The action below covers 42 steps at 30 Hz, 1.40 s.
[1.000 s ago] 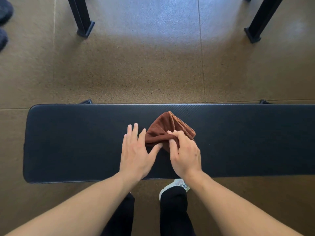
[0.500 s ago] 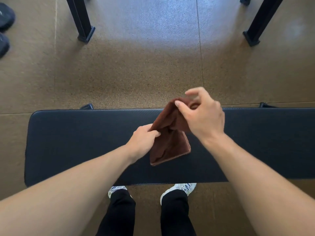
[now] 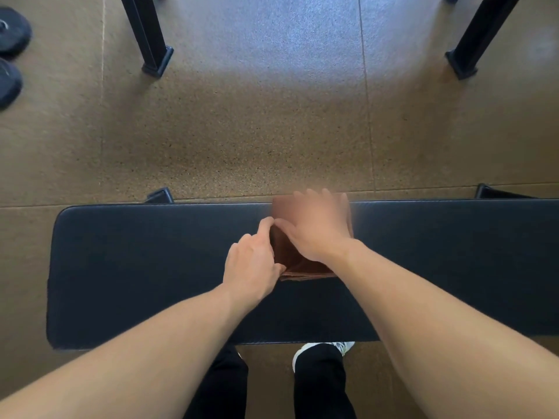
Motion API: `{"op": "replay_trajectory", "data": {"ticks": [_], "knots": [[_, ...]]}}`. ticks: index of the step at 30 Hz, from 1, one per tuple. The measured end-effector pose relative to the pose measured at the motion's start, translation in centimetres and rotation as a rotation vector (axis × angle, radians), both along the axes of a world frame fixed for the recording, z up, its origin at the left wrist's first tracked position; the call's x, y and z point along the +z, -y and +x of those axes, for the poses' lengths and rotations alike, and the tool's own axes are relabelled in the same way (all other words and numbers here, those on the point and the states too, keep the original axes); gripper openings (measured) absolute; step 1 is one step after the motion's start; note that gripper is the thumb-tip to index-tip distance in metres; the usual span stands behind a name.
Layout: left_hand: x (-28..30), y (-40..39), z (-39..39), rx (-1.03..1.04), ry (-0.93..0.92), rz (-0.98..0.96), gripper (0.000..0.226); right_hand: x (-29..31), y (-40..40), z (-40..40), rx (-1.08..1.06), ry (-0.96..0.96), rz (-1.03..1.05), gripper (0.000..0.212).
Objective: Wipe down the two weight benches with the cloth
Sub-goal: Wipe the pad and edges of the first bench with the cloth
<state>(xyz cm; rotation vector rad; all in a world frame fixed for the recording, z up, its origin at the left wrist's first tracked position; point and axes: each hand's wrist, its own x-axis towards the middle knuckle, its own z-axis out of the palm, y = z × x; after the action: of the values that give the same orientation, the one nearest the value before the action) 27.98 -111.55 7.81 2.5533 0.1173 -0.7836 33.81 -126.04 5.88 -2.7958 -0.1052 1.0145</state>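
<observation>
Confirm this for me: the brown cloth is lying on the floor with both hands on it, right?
Not quite. In the head view the brown cloth lies on the black bench, not on the floor. Both hands are on it: the right hand lies over it, the left hand at its left edge.

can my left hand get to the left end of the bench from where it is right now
Probably yes. The left hand rests at the cloth mid-bench, and the bench top between it and the left end is bare, with nothing in the way.
</observation>
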Motion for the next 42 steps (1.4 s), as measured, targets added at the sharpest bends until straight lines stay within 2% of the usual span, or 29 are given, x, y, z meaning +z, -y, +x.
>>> {"op": "replay_trajectory", "data": {"ticks": [5,8,11,14,15,20,24,28,31,36,40,42], "knots": [[-1.3,-0.2,1.9,0.011,-0.184,-0.007,0.083,-0.7,0.6,3.5,-0.077,-0.014,0.090,0.075],[-1.5,-0.2,1.3,-0.051,-0.186,0.004,0.077,-1.0,0.2,3.0,-0.048,0.063,0.069,0.072],[-1.0,-0.6,0.9,-0.211,-0.147,0.045,0.074,-1.6,0.5,2.0,0.026,0.169,0.024,0.069],[-0.7,-1.1,1.2,-0.506,-0.124,0.166,0.079,-2.4,1.3,1.2,0.048,0.252,0.004,0.061],[-0.6,-1.0,1.3,-0.540,-0.113,0.193,0.078,-2.6,1.6,0.8,0.046,0.296,0.016,0.056],[0.1,1.4,2.0,-0.318,-0.187,0.219,0.075,-3.3,6.3,-0.9,-0.119,0.585,0.071,0.034],[-0.3,2.3,2.2,-0.397,-0.224,0.328,0.088,-2.9,11.4,-0.5,-0.322,0.532,-0.037,0.033],[-0.9,2.1,1.8,-0.425,-0.177,0.362,0.091,-3.0,11.2,-0.7,-0.380,0.482,-0.086,0.039],[-0.8,2.0,1.7,-0.415,-0.154,0.342,0.088,-2.8,6.9,-0.8,-0.275,0.478,-0.085,0.035],[-1.0,1.5,1.8,-0.385,-0.137,0.294,0.091,-3.5,-1.9,-1.2,-0.108,0.517,0.128,0.029],[-0.6,1.5,1.8,-0.364,-0.159,0.277,0.084,-3.7,0.9,-0.9,-0.024,0.554,0.141,0.037],[-0.4,1.9,1.9,-0.357,-0.183,0.304,0.084,-3.6,3.9,-0.4,-0.060,0.521,0.124,0.037]]}}
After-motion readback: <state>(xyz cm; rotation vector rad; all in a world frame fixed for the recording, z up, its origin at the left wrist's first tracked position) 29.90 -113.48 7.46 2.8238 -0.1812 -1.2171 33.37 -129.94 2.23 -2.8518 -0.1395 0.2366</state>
